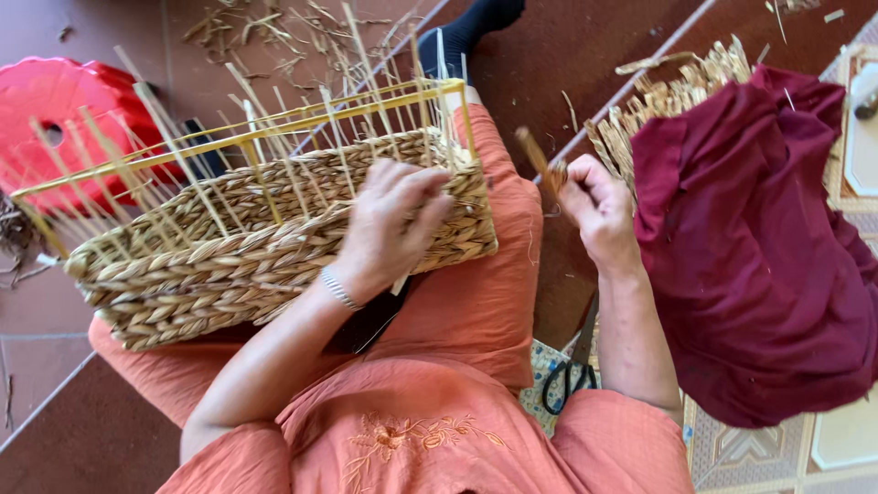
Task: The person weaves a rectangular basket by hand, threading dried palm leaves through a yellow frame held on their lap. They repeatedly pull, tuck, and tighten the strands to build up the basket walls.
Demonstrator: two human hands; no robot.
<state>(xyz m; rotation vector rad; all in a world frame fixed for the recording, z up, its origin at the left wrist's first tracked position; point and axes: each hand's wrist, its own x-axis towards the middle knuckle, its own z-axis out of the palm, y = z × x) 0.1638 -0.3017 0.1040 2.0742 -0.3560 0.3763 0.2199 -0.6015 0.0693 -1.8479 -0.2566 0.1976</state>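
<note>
woven basket point(274, 242) on lap, left hand point(393, 224) pressing it, right hand point(599, 206) gripping straw strand point(540, 165)

My left grip point(395, 220) presses flat on the half-woven basket point(274, 242) across my lap; my right grip point(594, 206) pinches a straw strand point(535, 155) beside a maroon cloth point(750, 256).

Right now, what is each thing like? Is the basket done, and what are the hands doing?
Basket: half woven, lying on the lap, bare sticks poking up.
Left hand: pressed flat on the basket's woven side.
Right hand: pinching a straw strand.
Scissors: lying on the floor, unheld.
Red cloth: crumpled in a heap.
Red stool: behind the basket.
</note>
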